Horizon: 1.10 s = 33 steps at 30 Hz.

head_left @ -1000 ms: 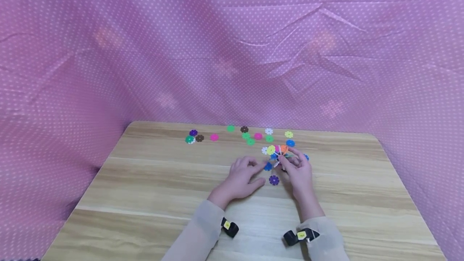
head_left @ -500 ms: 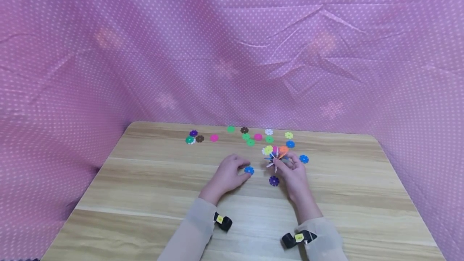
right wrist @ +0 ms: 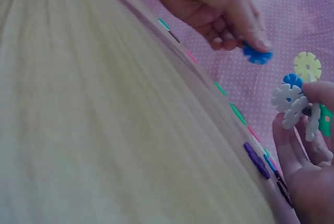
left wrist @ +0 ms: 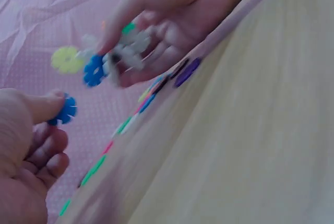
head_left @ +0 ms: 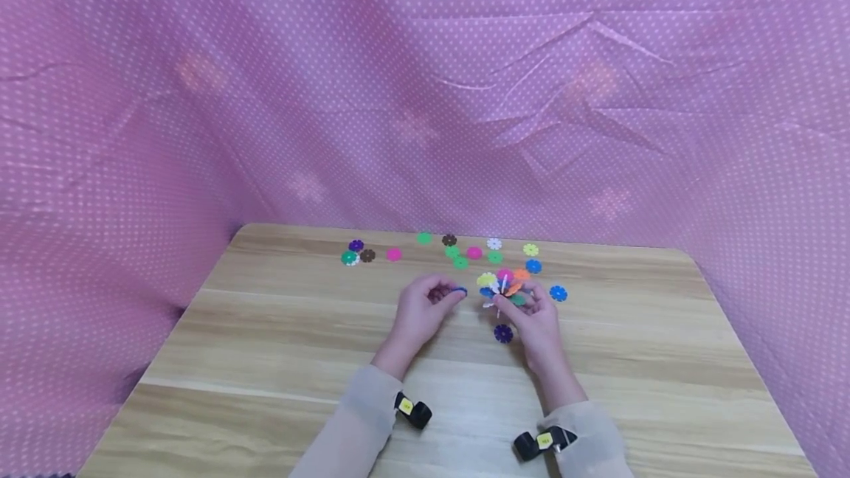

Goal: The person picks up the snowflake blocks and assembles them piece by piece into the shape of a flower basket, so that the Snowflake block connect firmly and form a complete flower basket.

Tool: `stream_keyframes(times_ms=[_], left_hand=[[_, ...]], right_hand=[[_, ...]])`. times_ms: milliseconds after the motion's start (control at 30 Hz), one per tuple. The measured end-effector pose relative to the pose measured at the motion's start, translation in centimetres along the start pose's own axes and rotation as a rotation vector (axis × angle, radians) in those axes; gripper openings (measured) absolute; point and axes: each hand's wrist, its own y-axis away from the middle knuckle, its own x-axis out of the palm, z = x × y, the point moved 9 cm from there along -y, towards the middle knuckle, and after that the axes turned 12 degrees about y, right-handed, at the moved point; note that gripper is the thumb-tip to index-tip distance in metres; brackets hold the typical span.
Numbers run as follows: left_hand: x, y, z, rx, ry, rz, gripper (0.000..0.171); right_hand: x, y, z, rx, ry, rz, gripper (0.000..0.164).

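My left hand (head_left: 421,308) pinches a blue notched plastic disc (left wrist: 66,110) between thumb and fingers, held above the table. To its right, my right hand (head_left: 534,319) grips a cluster of interlocked snowflake discs (right wrist: 292,98). Yellow, blue, white, pink, orange and green discs stick out of that cluster at different angles. In the left wrist view, a blue disc (left wrist: 94,71) of the cluster faces the left hand, with a gap between it and the held disc. Fingers of the right hand hide part of the cluster. Below it, a purple disc (head_left: 503,333) lies flat on the table.
Loose discs lie along the back of the wooden table (head_left: 279,330), among them a pink disc (head_left: 395,254) and a yellow disc (head_left: 530,249). A blue disc (head_left: 558,293) lies right of the right hand. Pink dotted cloth (head_left: 425,94) hangs behind the table.
My left hand has picked up the blue disc from beside the cluster, drawn it left and lifted it, turning it edge-on. The cluster has shifted slightly left and turned in my right hand.
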Motion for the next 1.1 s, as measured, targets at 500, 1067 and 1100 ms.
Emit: stream_keyframes(times_ms=[500,1067,1100], left_hand=[[1.3,0.9,-1.9,0.124,-0.015,-0.021,0.01],[2.3,1.4,-2.7,0.178,-0.085,0.05,0.005],[2.3,1.3,-2.6,0.176,-0.086,0.053,0.006]], right_hand=[[0.4,0.5,0.9,-0.085,0.055,-0.011,0.042],[0.7,0.8,0.2,-0.036,0.118,0.05,0.046],[0.6,0.8,0.1,-0.038,0.12,0.044,0.045]])
